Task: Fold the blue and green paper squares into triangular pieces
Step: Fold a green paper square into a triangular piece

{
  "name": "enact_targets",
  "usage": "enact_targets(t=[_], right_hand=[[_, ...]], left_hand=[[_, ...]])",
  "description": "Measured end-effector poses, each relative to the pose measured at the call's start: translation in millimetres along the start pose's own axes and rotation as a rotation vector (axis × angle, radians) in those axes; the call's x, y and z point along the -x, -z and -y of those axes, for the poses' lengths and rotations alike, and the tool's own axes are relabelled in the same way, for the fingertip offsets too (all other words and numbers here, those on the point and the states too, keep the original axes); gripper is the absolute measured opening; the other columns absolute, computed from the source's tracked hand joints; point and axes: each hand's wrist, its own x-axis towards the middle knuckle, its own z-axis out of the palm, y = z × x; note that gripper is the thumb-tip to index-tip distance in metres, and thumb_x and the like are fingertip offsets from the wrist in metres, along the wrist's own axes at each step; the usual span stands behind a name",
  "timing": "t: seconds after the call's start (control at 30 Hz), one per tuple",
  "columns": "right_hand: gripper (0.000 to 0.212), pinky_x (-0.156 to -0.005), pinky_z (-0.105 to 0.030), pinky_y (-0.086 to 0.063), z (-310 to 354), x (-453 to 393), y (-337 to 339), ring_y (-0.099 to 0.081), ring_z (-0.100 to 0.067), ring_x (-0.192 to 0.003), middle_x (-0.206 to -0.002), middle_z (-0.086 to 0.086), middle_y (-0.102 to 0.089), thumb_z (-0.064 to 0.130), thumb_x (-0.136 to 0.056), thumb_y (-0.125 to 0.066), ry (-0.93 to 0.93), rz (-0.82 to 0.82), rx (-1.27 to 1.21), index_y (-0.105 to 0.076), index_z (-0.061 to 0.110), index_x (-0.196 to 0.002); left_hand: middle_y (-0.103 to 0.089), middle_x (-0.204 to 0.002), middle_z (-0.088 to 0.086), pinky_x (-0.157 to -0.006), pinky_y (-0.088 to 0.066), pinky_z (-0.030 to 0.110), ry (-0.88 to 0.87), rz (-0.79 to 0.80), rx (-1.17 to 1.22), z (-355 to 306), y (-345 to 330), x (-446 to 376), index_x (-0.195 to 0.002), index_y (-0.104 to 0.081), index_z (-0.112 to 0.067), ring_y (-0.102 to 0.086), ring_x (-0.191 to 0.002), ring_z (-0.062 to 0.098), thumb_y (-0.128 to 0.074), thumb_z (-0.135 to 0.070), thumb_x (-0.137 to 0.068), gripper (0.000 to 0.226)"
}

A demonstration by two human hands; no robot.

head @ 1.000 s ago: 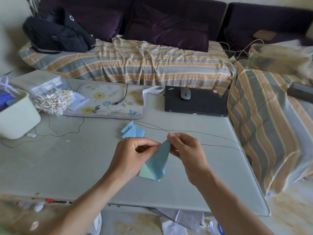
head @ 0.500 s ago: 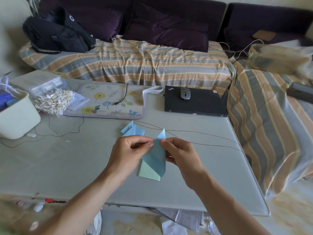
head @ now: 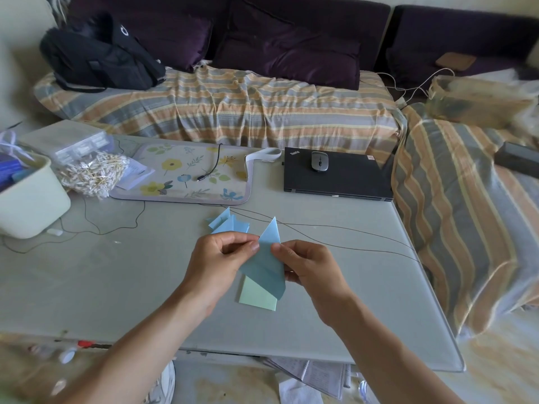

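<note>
Raised higher now, blue paper (head: pixel 267 265) overlaps green paper (head: pixel 256 297) — folded pieces (head: pixel 226 224) behind.

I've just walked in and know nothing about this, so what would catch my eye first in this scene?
First, the two hands at the centre: the left hand and the right hand pinch a blue paper above the grey table, one point sticking up. A green paper lies just beneath it, with folded blue pieces beyond. Farther back, a black laptop carries a mouse.
</note>
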Motion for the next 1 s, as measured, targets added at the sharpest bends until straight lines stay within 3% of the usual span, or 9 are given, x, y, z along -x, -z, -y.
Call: enact_targets(t=[0.2,0.37,0.67,0.73,0.9,1.0], right_hand=[[0.023,-0.077,-0.035,-0.060,-2.2,-2.4,0.7,-0.068,-0.022,-0.078,-0.096,-0.023,-0.075,0.021,-0.092,-0.074,0.014,-0.061,0.071,-0.074,-0.001,-0.089],[0.025,-0.073,-0.028,-0.060,-1.6,1.0,0.6,-0.069,-0.017,-0.072,-0.080,-0.008,-0.074,0.022,-0.094,-0.072,-0.041,0.042,0.020,-0.073,-0.003,-0.089],[0.028,-0.087,-0.049,-0.058,-1.9,-1.2,0.0,-0.063,-0.023,-0.074,-0.082,-0.015,-0.072,0.026,-0.091,-0.076,-0.008,0.002,0.122,-0.074,-0.002,-0.087],[0.024,-0.088,-0.047,-0.059,-2.4,-0.3,-0.4,-0.062,-0.021,-0.074,-0.079,-0.012,-0.071,0.025,-0.092,-0.075,-0.025,0.032,0.130,-0.075,0.002,-0.087],[0.017,-0.068,-0.027,-0.052,-1.2,1.5,-0.6,-0.059,-0.013,-0.059,-0.064,-0.006,-0.069,0.018,-0.095,-0.070,0.029,0.038,0.254,-0.073,0.009,-0.080],[0.017,-0.064,-0.025,-0.050,-1.0,0.5,0.5,-0.060,-0.014,-0.058,-0.063,-0.004,-0.067,0.014,-0.094,-0.071,0.031,0.091,0.306,-0.071,0.010,-0.077]], left_hand=[[-0.080,-0.086,-0.007,-0.087,-0.055,0.025,0.000,-0.008,-0.027,-1.2,1.7,0.2,-0.093,-0.081,-0.023,-0.075,-0.089,0.011,-0.079,-0.015,-0.088,0.010],[-0.079,-0.083,-0.011,-0.077,-0.050,0.016,-0.008,-0.052,0.004,-2.0,3.9,-1.6,-0.090,-0.080,-0.025,-0.070,-0.076,-0.003,-0.078,-0.014,-0.089,0.011],[-0.079,-0.080,-0.012,-0.081,-0.053,0.020,-0.006,-0.083,0.022,-2.1,3.0,-1.6,-0.090,-0.079,-0.026,-0.069,-0.074,-0.002,-0.077,-0.013,-0.090,0.013],[-0.077,-0.076,-0.014,-0.079,-0.052,0.019,0.002,-0.115,0.046,-3.1,4.7,-2.3,-0.091,-0.078,-0.026,-0.068,-0.070,-0.004,-0.077,-0.013,-0.090,0.013],[-0.075,-0.075,-0.013,-0.084,-0.054,0.028,0.057,-0.149,0.060,-4.0,6.7,-4.3,-0.085,-0.079,-0.024,-0.066,-0.071,0.002,-0.077,-0.014,-0.089,0.012],[-0.074,-0.080,-0.002,-0.084,-0.054,0.035,0.081,-0.132,0.041,-5.2,7.0,-5.9,-0.083,-0.080,-0.024,-0.064,-0.077,0.013,-0.077,-0.020,-0.089,0.008]])
